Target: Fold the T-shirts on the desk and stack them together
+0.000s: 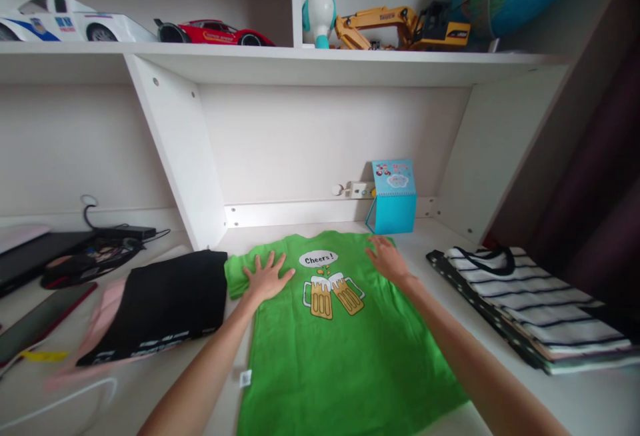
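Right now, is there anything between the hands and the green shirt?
No. Both hands lie flat right on the green shirt: the left hand near one shoulder, the right hand near the other. The black folded cloth and the striped pile sit off to the sides.

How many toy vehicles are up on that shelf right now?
3. A white police car at the far left, a red sports car beside it, and a yellow excavator right of the divider. More could sit outside the frame.

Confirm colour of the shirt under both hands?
Green shirt, with a beer-mug "Cheers!" print; head view, the only one.
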Demonstrator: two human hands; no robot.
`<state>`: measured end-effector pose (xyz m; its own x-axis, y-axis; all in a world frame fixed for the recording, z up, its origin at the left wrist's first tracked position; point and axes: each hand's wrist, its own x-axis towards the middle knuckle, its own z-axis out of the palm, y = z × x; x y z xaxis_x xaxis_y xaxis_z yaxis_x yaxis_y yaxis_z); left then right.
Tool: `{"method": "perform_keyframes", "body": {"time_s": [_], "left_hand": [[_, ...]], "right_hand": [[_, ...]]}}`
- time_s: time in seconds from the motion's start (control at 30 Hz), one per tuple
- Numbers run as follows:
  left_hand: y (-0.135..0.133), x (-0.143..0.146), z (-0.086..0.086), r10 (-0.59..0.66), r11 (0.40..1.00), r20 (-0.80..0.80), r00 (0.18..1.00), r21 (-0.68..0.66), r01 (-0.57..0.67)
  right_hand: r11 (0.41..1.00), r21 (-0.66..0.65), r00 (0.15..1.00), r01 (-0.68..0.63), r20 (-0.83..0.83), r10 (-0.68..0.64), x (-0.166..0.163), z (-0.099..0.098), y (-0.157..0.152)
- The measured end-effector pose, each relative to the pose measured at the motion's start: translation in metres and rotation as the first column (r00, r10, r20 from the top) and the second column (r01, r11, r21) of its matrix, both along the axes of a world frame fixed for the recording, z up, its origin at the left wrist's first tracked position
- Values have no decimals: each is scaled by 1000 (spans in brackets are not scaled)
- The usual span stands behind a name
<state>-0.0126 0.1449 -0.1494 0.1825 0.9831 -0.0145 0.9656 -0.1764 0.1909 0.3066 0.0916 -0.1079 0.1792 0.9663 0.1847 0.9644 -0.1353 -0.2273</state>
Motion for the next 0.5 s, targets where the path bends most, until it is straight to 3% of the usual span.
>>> {"method": "perform_keyframes", "body": {"time_s": [0.07,0.13,0.3,0.5], "left_hand": [[2,0,2,-13,1000,3,1000,-17,13],[7,-3,5,-29,999,4,1000,-36,29],[32,-25,9,72,997,-3,997,-18,-72],[53,-58,6,120,992,-55,991,40,-118]], "right_hand": [[979,-26,979,-203,18,203,-25,-13,-5],[952,-104,957,-287,12,289,-38,-30,-10],[985,-149,995,-85,38,92,-28,-56,-14],[973,-224,997,-60,42,71,-14,-47,-21]]}}
